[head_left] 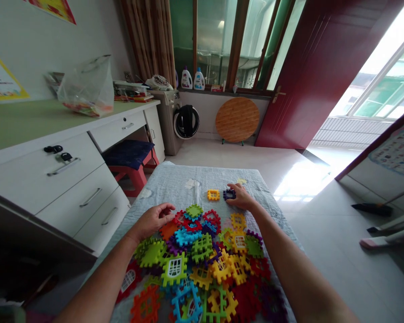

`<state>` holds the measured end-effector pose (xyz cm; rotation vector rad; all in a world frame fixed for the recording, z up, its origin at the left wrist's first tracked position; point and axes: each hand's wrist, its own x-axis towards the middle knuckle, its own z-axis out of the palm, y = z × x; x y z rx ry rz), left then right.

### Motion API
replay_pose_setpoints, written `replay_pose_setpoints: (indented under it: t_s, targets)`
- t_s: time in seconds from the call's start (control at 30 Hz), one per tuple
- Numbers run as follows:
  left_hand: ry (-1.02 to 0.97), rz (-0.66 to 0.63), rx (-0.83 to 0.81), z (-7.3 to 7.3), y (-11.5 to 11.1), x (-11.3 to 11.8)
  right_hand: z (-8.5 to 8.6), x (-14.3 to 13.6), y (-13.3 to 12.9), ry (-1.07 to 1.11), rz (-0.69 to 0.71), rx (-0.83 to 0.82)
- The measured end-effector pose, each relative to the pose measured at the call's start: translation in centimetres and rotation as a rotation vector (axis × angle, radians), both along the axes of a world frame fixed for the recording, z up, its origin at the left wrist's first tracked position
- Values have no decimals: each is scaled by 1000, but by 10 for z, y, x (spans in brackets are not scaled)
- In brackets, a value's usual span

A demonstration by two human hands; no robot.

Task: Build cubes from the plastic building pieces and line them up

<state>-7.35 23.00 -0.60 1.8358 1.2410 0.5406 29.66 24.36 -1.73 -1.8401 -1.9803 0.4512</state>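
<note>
cloth (pixel 175 181) spreads from right hand (pixel 241 197) gripping dark frame (pixel 225 194) to edge (pixel 218 168).

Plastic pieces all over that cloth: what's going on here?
A person is handling the pieces with both arms out over the cloth. The right hand holds a dark piece by its edges, just right of a yellow piece and apart from it. The left hand is at the left edge of the mixed pile, seemingly holding nothing.
</note>
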Motion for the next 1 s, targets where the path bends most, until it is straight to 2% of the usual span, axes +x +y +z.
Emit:
replay_pose_setpoints:
  t_s: [0.13, 0.2, 0.37, 0.47, 0.57, 0.63, 0.7, 0.83, 1.0]
  targets:
    - [25, -12, 6, 2, -2, 2, 10, 7, -21, 170, -79, 44]
    - [50, -24, 4, 2, -3, 2, 19, 8, -38, 263, -50, 39]
    - [135, -46, 51, 5, -6, 5, 46, -4, -73, 274, 128, -62]
    - [164, -55, 81, 7, -8, 7, 60, -23, -83, 230, 237, -111]
    - [162, -56, 90, 8, -10, 8, 70, -48, -90, 177, 432, -73]
    - [161, -55, 93, 8, -10, 8, 71, -64, -94, 120, 563, -20]
    - [162, -56, 100, 6, -9, 7, 68, -77, -97, 46, 632, -11]
    - [154, -51, 106, -1, -6, 5, 59, -86, -97, -43, 649, -54]
    - [174, -56, 109, -5, -3, 3, 56, -80, -95, -66, 607, -41]
